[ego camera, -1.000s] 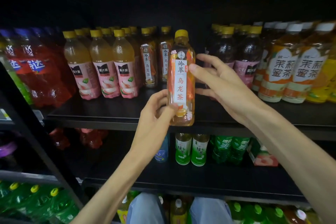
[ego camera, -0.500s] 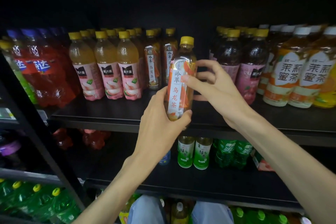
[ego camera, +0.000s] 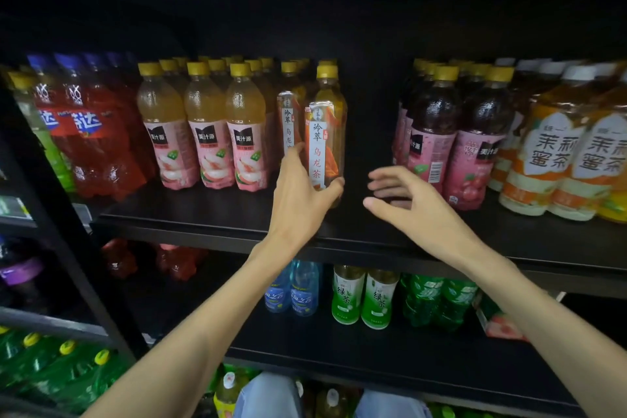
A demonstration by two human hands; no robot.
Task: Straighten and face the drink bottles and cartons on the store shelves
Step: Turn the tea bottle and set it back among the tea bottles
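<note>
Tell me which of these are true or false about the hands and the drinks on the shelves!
1. The left hand grips the oolong tea bottle. True.
2. The right hand holds a bottle too. False: it is open and holds nothing.
3. The oolong tea bottle has a yellow cap. True.
4. The green tea bottles stand on the same shelf as the oolong tea bottle. False: they stand on the shelf below.
5. The oolong tea bottle's label faces the back. False: it faces forward.

Dim overall, black above the upper shelf (ego camera: 237, 231); lit from the front, glare on its bottles, edges bowed, slightly soft.
</note>
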